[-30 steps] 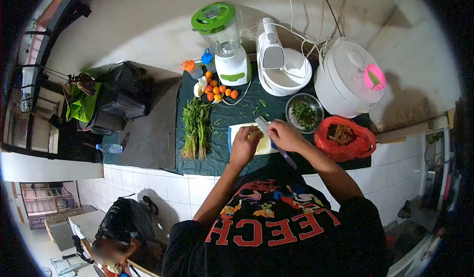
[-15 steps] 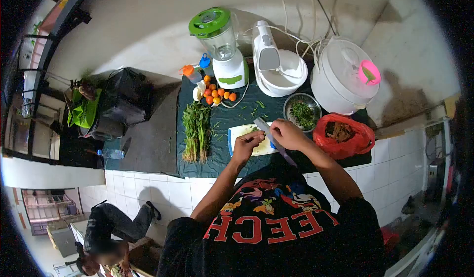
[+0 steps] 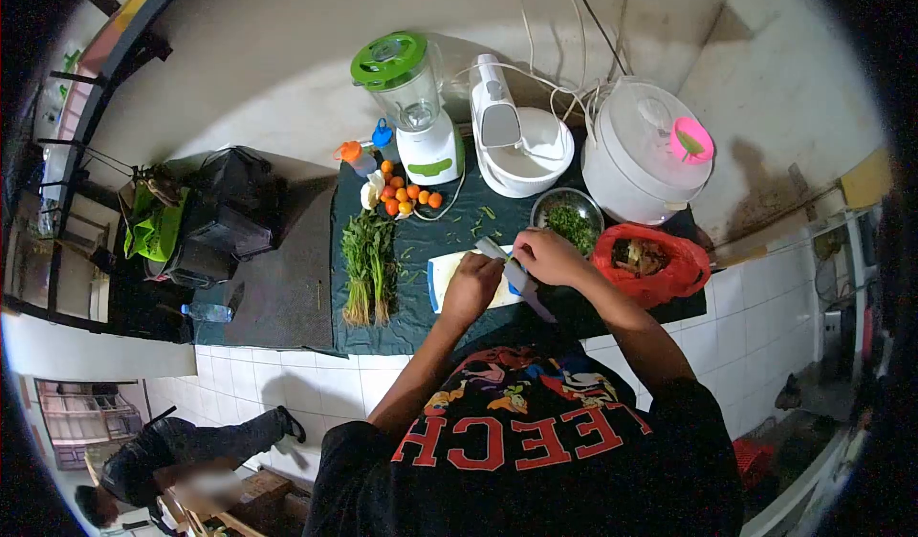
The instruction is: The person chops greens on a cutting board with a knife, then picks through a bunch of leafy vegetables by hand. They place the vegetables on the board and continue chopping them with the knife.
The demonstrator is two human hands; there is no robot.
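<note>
Over a white cutting board (image 3: 448, 271) with blue ends, my left hand (image 3: 470, 286) and my right hand (image 3: 547, 256) come together, fingers pinched. A small bit of green shows between the fingertips, too small to name. Below them a knife (image 3: 519, 280) lies slantwise across the board, its blade pointing away and its pale purple handle towards my body; neither hand visibly grips the handle. Just beyond my right hand is a metal bowl (image 3: 538, 214) of chopped greens (image 3: 571, 226). A bundle of leafy greens with roots (image 3: 368, 269) lies left of the board.
At the back stand a green-lidded blender (image 3: 427, 150), a white stand mixer (image 3: 521, 169) and a large white lidded container (image 3: 636, 159). Small tomatoes (image 3: 411, 193) lie before the blender. A red plastic bag (image 3: 655, 279) sits at right. Another person (image 3: 191, 451) is at lower left.
My hands have drawn closer together over the knife, the left turning its back upward. The view has shifted slightly. The other person has changed posture.
</note>
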